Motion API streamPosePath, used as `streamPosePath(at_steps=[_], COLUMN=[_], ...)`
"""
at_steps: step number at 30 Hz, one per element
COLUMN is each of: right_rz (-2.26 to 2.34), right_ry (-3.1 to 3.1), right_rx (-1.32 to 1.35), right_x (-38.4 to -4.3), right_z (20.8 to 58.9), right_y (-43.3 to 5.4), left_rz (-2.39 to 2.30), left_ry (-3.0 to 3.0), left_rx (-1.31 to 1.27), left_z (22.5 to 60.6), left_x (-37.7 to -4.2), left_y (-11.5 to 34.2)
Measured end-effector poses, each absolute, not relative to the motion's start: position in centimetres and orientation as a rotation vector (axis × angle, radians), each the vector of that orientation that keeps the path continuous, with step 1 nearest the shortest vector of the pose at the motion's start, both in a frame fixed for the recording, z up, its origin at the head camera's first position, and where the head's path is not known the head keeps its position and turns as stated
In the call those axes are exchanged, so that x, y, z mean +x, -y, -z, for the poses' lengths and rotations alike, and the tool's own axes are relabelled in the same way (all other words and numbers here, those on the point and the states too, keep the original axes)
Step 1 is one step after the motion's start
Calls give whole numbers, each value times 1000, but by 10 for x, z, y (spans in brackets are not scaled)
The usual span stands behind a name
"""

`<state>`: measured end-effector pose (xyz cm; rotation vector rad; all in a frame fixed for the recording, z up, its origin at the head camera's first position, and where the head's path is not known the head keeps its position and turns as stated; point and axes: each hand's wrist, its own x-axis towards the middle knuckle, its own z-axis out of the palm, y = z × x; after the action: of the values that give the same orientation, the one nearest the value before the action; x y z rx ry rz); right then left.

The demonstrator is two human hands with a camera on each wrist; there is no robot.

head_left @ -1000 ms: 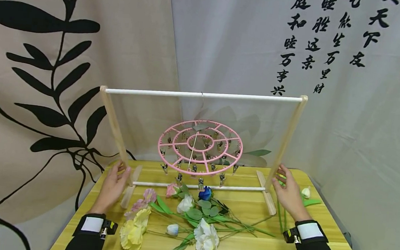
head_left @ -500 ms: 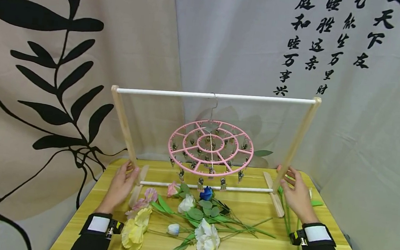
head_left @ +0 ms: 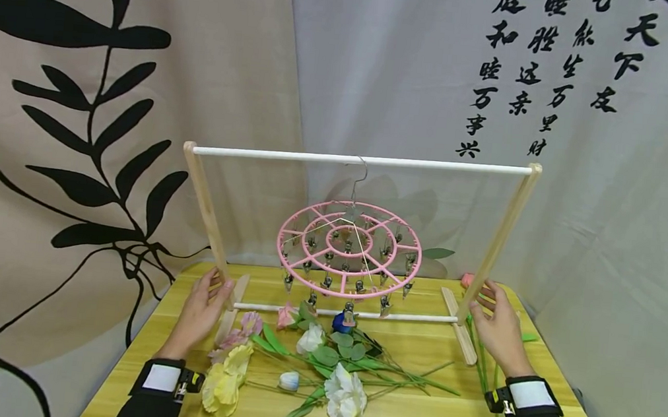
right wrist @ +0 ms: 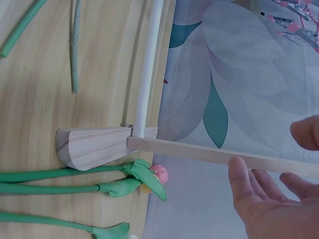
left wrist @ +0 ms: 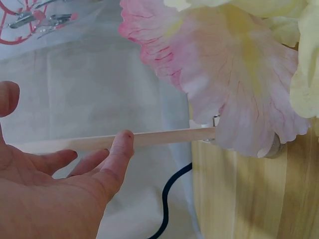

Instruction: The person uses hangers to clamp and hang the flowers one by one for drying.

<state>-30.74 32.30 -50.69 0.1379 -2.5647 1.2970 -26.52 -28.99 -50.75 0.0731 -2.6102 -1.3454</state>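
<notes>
A wooden rack with a white top bar [head_left: 279, 155] stands upright on the table. From that bar a pink round clip hanger [head_left: 332, 292] hangs by a metal hook, with several metal clips below its rings. My left hand [head_left: 199, 313] is at the lower left post [head_left: 206, 200]; in the left wrist view its extended fingers touch the post [left wrist: 169, 136] and the thumb stays apart. At the right post [head_left: 501, 226] is my right hand [head_left: 501, 332]. The right wrist view shows its fingers lying against the post [right wrist: 199, 152], thumb well away from it.
In front of the rack lie artificial flowers: a yellow one [head_left: 225, 384], a white one [head_left: 345, 401], a blue rose [head_left: 343, 323] and a pale blue bud [head_left: 289, 381]. Green-stemmed tulips [right wrist: 159, 173] lie beside the rack's right foot [right wrist: 94, 147]. A printed curtain [head_left: 383, 60] hangs behind.
The rack and both hands have shifted a little to the right, mostly in the first half second. The pink hanger has swung and turned on its hook. The flowers in front stay put.
</notes>
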Motion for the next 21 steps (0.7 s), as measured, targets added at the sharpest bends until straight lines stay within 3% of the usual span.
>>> streamPosePath(at_steps=[21], right_rz=[-1315], right_ry=[2656], right_rx=[134], right_x=[-287], right_z=[529], right_y=[-330], left_rz=[1405], left_ry=[2578], left_rx=[51], left_z=[511], left_x=[-252], left_y=[286])
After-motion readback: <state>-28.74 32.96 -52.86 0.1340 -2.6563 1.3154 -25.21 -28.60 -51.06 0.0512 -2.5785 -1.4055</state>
